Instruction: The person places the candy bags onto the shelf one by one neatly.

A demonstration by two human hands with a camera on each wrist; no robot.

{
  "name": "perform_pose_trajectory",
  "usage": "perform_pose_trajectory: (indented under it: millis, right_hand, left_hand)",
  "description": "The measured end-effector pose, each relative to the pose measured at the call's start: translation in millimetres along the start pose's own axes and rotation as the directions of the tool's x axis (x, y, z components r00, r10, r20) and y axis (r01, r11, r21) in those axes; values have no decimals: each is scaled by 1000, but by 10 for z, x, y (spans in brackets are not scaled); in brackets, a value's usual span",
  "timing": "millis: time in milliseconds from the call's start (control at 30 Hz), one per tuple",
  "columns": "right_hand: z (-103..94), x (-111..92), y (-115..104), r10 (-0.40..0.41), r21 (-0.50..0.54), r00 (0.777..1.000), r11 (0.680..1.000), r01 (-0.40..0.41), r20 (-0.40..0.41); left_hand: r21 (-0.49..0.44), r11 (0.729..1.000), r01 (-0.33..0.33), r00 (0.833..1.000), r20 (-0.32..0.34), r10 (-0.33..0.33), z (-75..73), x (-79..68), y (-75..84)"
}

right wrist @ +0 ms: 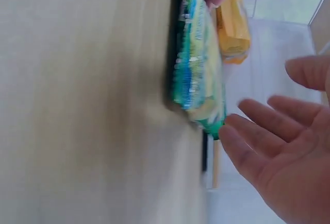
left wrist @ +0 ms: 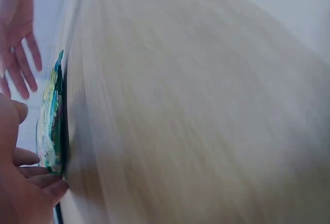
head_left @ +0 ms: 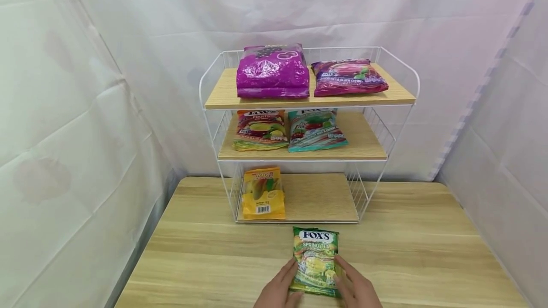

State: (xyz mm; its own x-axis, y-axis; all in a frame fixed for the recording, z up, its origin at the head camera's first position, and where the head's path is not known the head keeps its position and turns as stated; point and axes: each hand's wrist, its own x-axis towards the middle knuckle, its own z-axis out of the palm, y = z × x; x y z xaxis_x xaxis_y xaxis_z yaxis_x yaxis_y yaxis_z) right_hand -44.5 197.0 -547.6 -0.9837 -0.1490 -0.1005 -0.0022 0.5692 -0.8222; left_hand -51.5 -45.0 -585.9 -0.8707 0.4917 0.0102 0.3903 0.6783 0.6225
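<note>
A green Fox's Spring Tea candy bag point(head_left: 315, 261) lies flat on the wooden table, just in front of a wire shelf rack. My left hand point(head_left: 278, 287) is at the bag's left side, fingertips right at its edge; in the left wrist view its fingers point(left wrist: 44, 180) meet the near end of the bag. On the opposite side, my right hand point(head_left: 358, 287) has its extended fingertips beside the bag's right edge. The right wrist view shows that right hand point(right wrist: 289, 141) with fingers spread and palm in sight, holding nothing.
The three-tier white rack point(head_left: 298, 222) stands behind the bag. Purple bags point(head_left: 273, 72) and a raspberry bag point(head_left: 348, 77) lie on top. Mid-shelf hold a fruits bag point(head_left: 261, 129) and a teal bag point(head_left: 316, 129). A yellow mango bag point(head_left: 263, 194) sits bottom left. White cloth surrounds the table.
</note>
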Motion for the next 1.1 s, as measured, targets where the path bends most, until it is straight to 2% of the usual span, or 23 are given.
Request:
perform_pose_trajectory:
  millis: [67, 167, 267, 367, 500, 567, 633, 667, 767, 833, 900, 1000, 1100]
  right_hand:
    - [3, 34, 54, 78, 95, 997, 993, -76, -25]
    - [8, 78, 147, 175, 209, 984, 964, -163, -38]
    - [32, 104, 217, 231, 259, 972, 942, -214, -36]
    - [83, 117, 252, 253, 303, 968, 923, -239, -5]
    - [159, 132, 266, 261, 404, 965, 880, -250, 28]
    - [193, 141, 272, 271, 452, 962, 854, -259, 38]
    - [224, 149, 275, 280, 473, 959, 841, -264, 37]
    - [236, 151, 277, 281, 480, 959, 837, -264, 38]
    - [260, 148, 273, 287, 476, 958, 838, -265, 29]
    - [270, 144, 263, 286, 478, 958, 838, -265, 30]
    - [278, 138, 253, 287, 480, 957, 835, -268, 35]
    - [288, 137, 240, 284, 472, 958, 840, -269, 41]
    - [295, 140, 234, 280, 438, 959, 859, -265, 30]
  left_hand:
    - [-159, 986, 59, 998, -21, -63, 5, 40, -1]
    - [-336, 936, 107, 990, -53, -132, 0, 88, 1]
    - [-465, 872, 153, 976, -67, -206, -7, 122, 9]
    - [-596, 781, 188, 960, -56, -274, -1, 148, 24]
    - [-715, 678, 167, 953, -59, -297, 49, 172, 36]
    - [-753, 638, 162, 948, -61, -313, 88, 180, 45]
    - [-784, 602, 154, 941, -69, -331, 126, 185, 52]
    - [-803, 575, 156, 935, -68, -348, 144, 188, 59]
    - [-847, 514, 136, 924, -78, -373, 173, 192, 76]
    - [-865, 486, 128, 919, -81, -386, 180, 194, 91]
    - [-873, 471, 125, 915, -82, -394, 175, 195, 115]
    - [-876, 465, 130, 911, -79, -404, 171, 204, 152]
    - [-872, 473, 128, 913, -84, -400, 186, 222, 184]
